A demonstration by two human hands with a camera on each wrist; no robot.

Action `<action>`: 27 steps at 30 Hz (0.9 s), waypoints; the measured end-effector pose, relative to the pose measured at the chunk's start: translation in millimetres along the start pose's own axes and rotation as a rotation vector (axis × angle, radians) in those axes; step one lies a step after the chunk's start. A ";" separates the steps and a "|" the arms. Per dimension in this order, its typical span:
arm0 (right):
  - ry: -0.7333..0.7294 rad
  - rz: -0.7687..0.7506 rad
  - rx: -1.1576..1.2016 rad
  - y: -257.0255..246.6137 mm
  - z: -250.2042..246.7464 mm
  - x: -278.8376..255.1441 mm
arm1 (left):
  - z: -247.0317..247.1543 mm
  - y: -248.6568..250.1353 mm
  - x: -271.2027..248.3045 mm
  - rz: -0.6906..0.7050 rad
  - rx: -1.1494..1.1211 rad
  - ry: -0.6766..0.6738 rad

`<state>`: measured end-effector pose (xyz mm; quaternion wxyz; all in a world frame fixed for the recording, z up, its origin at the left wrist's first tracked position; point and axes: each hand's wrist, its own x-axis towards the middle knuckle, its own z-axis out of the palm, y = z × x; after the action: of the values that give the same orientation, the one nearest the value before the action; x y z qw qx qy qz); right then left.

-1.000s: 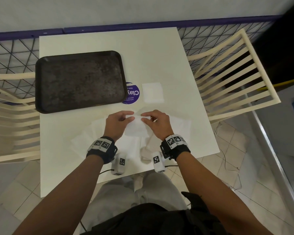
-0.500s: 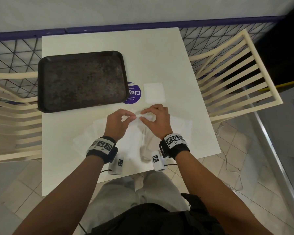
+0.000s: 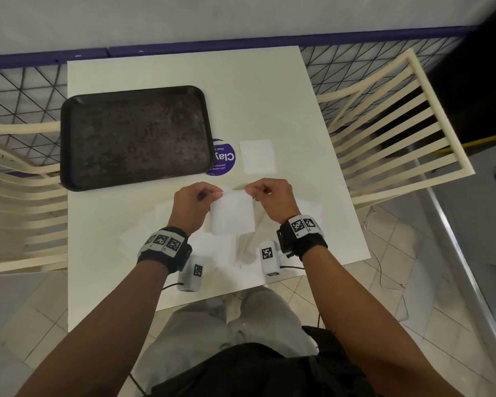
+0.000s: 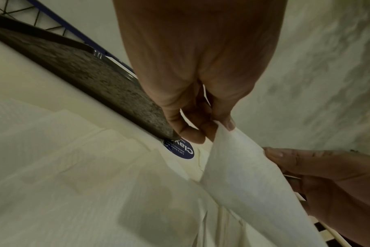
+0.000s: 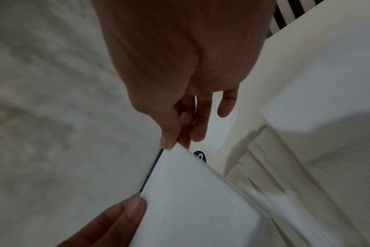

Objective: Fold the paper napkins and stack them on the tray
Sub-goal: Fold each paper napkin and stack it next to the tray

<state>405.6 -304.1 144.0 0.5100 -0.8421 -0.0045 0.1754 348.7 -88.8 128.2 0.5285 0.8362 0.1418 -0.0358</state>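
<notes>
A white paper napkin [image 3: 232, 213] hangs above the table, held by its two top corners. My left hand [image 3: 196, 202] pinches the left corner between thumb and fingers, seen close in the left wrist view [image 4: 215, 127]. At the right corner my right hand [image 3: 269, 197] pinches the napkin [image 5: 192, 192] in the same way [image 5: 171, 143]. Several more unfolded napkins [image 3: 161, 224] lie spread on the table under my hands. One folded napkin [image 3: 257, 156] lies flat beyond my right hand. The dark tray [image 3: 135, 136] sits at the left back, with nothing on it.
A round purple sticker [image 3: 222, 159] lies between tray and folded napkin. The white table [image 3: 184, 73] has cream slatted chairs on the left [image 3: 17, 179] and right [image 3: 398, 133]. A wire fence [image 3: 20, 90] runs behind. My knees are under the near table edge.
Both hands rose from the table, lifting a napkin by its top corners; it now hangs free where before it lay flat under my fingers.
</notes>
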 end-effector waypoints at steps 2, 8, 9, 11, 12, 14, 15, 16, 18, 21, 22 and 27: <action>0.010 0.010 0.015 0.2 -2.1 2.1 | 1.6 1.8 0.6 -0.002 0.005 0.002; -0.005 0.062 0.126 4.9 -2.0 0.9 | 6.3 5.0 4.6 -0.028 -0.019 0.027; -0.034 0.094 0.130 6.7 -2.1 0.2 | 7.1 5.2 6.1 -0.036 -0.018 0.030; -0.083 0.132 0.071 9.6 -4.1 -0.8 | 9.3 6.2 9.3 -0.044 -0.010 0.035; -0.096 0.135 0.030 11.5 -5.2 -0.5 | 10.9 7.6 11.0 -0.047 -0.014 0.040; -0.091 0.134 -0.011 14.7 -7.7 2.4 | 15.2 10.0 14.5 -0.052 -0.039 0.053; -0.076 0.135 -0.018 16.3 -9.2 5.5 | 18.0 11.4 16.2 -0.061 -0.056 0.062; -0.056 0.139 -0.022 18.5 -11.0 10.1 | 21.0 12.9 17.7 -0.074 -0.065 0.071; -0.005 0.140 -0.025 20.2 -15.9 23.1 | 27.1 14.1 20.2 -0.112 -0.064 0.082; 0.085 0.166 -0.028 21.2 -25.9 52.3 | 35.1 12.7 21.5 -0.171 -0.063 0.040; 0.104 0.174 -0.040 21.5 -29.4 63.3 | 37.4 12.2 20.9 -0.189 -0.059 0.021; 0.139 0.229 -0.134 24.0 -39.7 117.1 | 49.4 1.6 16.5 -0.264 -0.048 -0.068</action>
<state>523.3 -327.8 105.9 0.4286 -0.8793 0.1151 0.1731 369.4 -130.4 104.4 0.5438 0.7956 0.2333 -0.1299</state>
